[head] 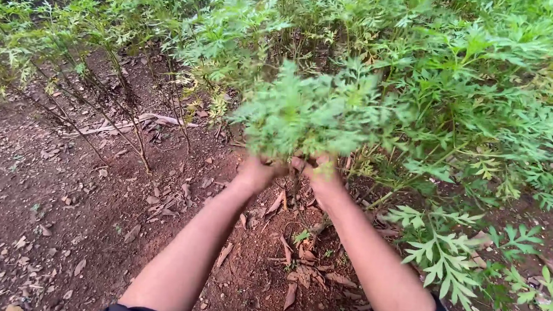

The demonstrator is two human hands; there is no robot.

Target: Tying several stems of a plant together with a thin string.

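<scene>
Head view showed your left hand (pixel 257 172) and right hand (pixel 320 172) side by side, both closed around a bunch of green leafy sprigs (pixel 313 112). That bunch was bushy, bright green, with finely cut, feathery leaves, slightly blurred, held up in front of the taller plants (pixel 480 79). Below your forearms lay bare brown soil (pixel 57 191) scattered with dry leaves (pixel 300 276).

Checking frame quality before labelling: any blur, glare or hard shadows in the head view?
Head view: soft, even daylight with no glare or hard shadows. The bunch of feathery green leaves and both hands, left hand and right hand, are motion-blurred. The reddish-brown soil with dry leaves stays sharp, and the top left corner is dark.
</scene>
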